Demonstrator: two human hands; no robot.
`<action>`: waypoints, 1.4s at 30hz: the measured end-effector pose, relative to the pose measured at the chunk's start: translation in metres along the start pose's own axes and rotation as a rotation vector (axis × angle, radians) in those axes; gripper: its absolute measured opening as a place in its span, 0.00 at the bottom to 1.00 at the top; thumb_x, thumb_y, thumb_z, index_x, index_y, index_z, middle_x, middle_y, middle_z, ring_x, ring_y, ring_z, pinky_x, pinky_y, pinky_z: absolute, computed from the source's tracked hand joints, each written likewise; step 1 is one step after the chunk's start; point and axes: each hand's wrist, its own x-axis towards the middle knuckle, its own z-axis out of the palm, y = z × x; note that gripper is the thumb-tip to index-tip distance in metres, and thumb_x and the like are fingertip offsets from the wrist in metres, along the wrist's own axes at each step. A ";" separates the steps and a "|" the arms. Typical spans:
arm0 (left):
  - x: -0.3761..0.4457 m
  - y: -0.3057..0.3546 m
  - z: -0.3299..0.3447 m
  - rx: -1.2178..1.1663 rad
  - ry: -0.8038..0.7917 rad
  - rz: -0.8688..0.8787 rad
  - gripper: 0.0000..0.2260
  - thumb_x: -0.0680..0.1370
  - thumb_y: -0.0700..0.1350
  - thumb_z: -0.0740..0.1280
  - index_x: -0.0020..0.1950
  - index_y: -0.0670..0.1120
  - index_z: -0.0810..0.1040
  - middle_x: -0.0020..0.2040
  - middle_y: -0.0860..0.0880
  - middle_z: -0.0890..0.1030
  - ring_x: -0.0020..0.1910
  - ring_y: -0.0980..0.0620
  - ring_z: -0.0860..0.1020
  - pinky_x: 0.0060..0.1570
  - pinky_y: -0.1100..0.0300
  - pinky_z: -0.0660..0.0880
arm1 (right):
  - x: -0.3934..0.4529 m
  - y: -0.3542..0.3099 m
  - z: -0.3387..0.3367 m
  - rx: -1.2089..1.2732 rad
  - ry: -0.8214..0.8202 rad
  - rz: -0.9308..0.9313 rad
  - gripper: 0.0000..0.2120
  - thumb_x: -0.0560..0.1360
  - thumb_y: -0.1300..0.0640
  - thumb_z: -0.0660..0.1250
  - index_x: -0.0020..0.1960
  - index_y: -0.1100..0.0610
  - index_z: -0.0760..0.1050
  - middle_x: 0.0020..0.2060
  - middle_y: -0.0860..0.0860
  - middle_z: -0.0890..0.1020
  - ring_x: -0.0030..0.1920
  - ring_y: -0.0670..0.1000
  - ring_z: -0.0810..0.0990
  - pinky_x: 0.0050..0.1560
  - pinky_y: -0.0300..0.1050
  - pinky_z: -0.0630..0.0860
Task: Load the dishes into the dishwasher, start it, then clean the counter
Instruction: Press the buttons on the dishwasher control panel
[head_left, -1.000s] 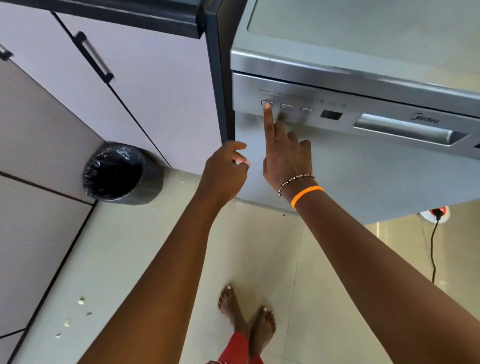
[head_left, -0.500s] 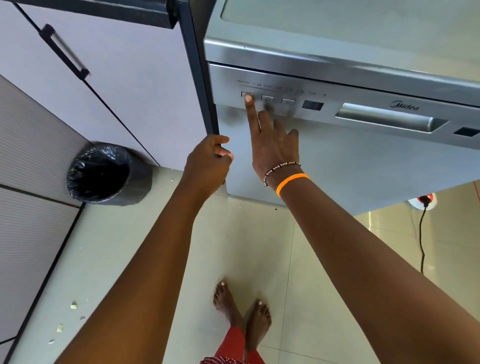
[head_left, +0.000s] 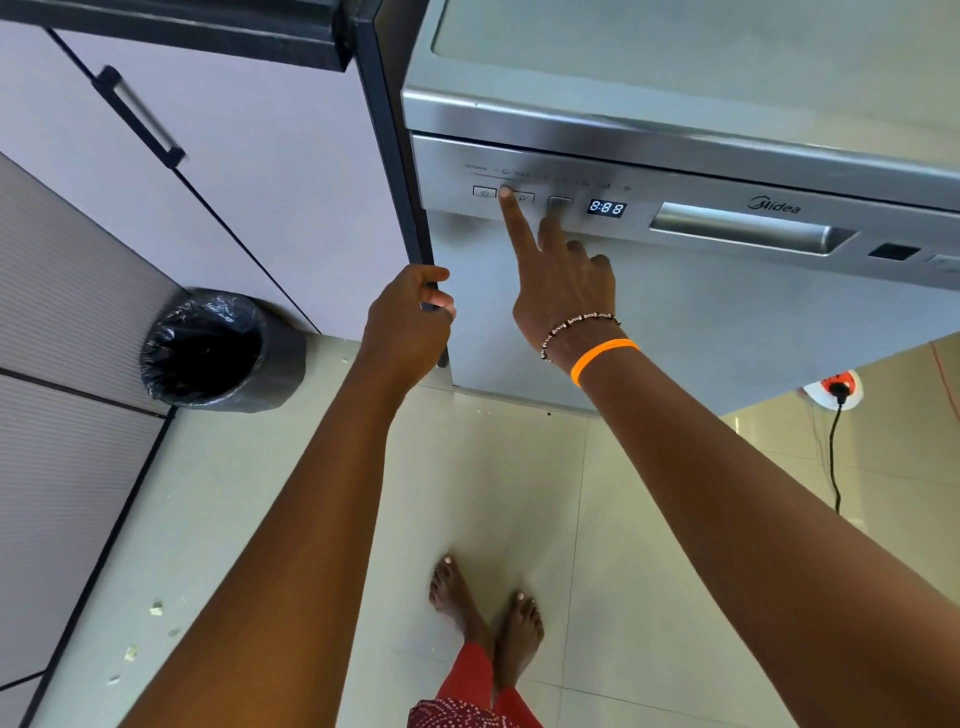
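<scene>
Your right hand (head_left: 563, 291) points one extended index finger at the second dishwasher button (head_left: 519, 197), upper centre, the other fingers curled. Press squarely, watching the lit display (head_left: 605, 208). Your left hand (head_left: 408, 327) grips the dark cabinet edge (head_left: 402, 171); brace there.

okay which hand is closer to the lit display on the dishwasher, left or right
Right. The right hand points its index finger at a button on the panel, just left of the lit display. The left hand grips the dark cabinet edge, lower and further left.
</scene>
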 end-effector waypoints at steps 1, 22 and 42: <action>-0.001 0.000 0.001 0.001 0.001 0.005 0.17 0.80 0.39 0.61 0.68 0.47 0.68 0.65 0.47 0.74 0.63 0.49 0.73 0.58 0.61 0.69 | -0.001 0.002 -0.002 0.017 -0.014 -0.005 0.40 0.72 0.66 0.59 0.76 0.49 0.41 0.69 0.58 0.63 0.60 0.61 0.71 0.56 0.57 0.70; -0.017 0.004 0.042 0.055 -0.007 0.014 0.16 0.79 0.41 0.61 0.67 0.46 0.69 0.63 0.47 0.76 0.56 0.54 0.73 0.52 0.63 0.67 | -0.032 0.011 -0.005 0.488 -0.143 0.161 0.14 0.78 0.60 0.55 0.60 0.56 0.74 0.58 0.53 0.77 0.58 0.55 0.75 0.57 0.47 0.70; -0.019 0.020 0.016 -0.040 0.010 0.026 0.16 0.79 0.43 0.62 0.67 0.45 0.70 0.62 0.46 0.76 0.60 0.48 0.75 0.56 0.59 0.69 | -0.020 -0.010 -0.032 0.646 -0.075 0.185 0.11 0.77 0.60 0.59 0.57 0.55 0.76 0.56 0.52 0.79 0.56 0.53 0.77 0.54 0.46 0.73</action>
